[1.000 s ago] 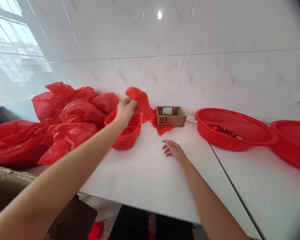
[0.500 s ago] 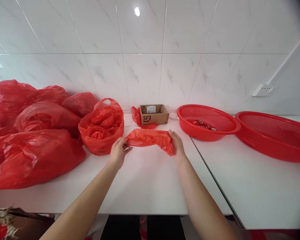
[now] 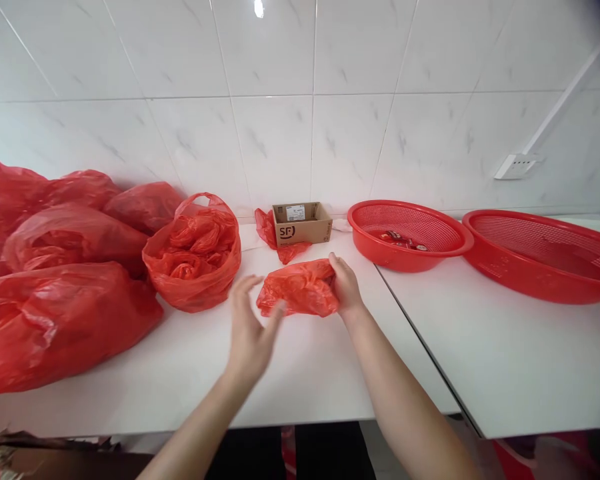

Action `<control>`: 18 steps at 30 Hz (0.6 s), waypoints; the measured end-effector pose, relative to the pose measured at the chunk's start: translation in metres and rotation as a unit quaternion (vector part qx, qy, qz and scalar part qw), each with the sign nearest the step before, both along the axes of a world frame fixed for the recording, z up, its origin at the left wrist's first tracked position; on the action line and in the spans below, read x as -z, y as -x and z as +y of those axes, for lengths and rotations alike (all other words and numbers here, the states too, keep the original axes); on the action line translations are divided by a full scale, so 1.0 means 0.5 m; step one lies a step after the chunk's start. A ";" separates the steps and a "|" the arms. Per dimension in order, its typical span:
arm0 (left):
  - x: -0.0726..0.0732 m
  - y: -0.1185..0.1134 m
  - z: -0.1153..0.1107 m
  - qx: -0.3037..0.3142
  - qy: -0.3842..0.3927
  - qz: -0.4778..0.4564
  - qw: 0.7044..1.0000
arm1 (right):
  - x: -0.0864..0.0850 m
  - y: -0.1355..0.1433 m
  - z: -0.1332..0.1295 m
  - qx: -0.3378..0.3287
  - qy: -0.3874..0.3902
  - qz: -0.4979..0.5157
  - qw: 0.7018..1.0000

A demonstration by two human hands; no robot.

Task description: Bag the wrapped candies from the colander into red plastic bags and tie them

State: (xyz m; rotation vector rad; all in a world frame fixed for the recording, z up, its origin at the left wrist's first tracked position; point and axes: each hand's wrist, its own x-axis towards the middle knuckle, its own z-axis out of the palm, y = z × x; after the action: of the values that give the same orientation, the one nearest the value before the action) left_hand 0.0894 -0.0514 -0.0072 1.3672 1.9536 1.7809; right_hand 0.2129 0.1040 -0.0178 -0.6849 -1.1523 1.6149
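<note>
A crumpled red plastic bag (image 3: 297, 288) hangs just above the white table, gripped at its right end by my right hand (image 3: 346, 287). My left hand (image 3: 253, 330) is open at the bag's left end, thumb and fingers spread apart. Whether its fingertips touch the plastic I cannot tell. What the bag contains, if anything, does not show. To the left stands an open red bag (image 3: 193, 293) stuffed with more crumpled red plastic. Behind my hands is a small open cardboard box (image 3: 305, 232), with red plastic (image 3: 266, 228) lying around its left side.
Several full red bags (image 3: 65, 320) are heaped on the left of the table (image 3: 310, 373). A round red basket (image 3: 405, 257) holds a few small packets; a larger red basket (image 3: 545, 273) sits right of it. A tiled wall (image 3: 270, 147) closes the back.
My left hand has let go of the bag's left end and opened. The bag, stretched between both hands before, is now bunched up shorter in my right hand. The view has shifted slightly.
</note>
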 end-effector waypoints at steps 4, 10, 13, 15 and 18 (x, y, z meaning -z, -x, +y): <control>0.028 -0.060 -0.002 0.119 0.090 -0.016 0.989 | -0.005 0.040 -0.079 -0.126 -0.032 0.019 0.991; 0.041 0.020 -0.017 0.080 0.088 -0.188 0.975 | 0.001 0.053 -0.125 -0.155 -0.274 -0.196 0.929; 0.012 0.043 -0.045 0.093 0.098 -0.250 0.959 | 0.013 0.047 -0.105 -0.095 -0.351 -0.295 0.884; -0.007 0.046 -0.059 0.105 0.093 -0.284 0.948 | 0.022 0.043 -0.086 -0.063 -0.331 -0.326 0.883; -0.018 0.056 -0.070 0.116 0.088 -0.318 0.937 | 0.024 0.029 -0.056 -0.003 -0.297 -0.359 0.885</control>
State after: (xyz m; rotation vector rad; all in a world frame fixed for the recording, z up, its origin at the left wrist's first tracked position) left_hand 0.0613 -0.0865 0.0020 0.7816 1.4855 1.6145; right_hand 0.1983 0.0759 -0.0299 -0.8810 -2.0672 0.9024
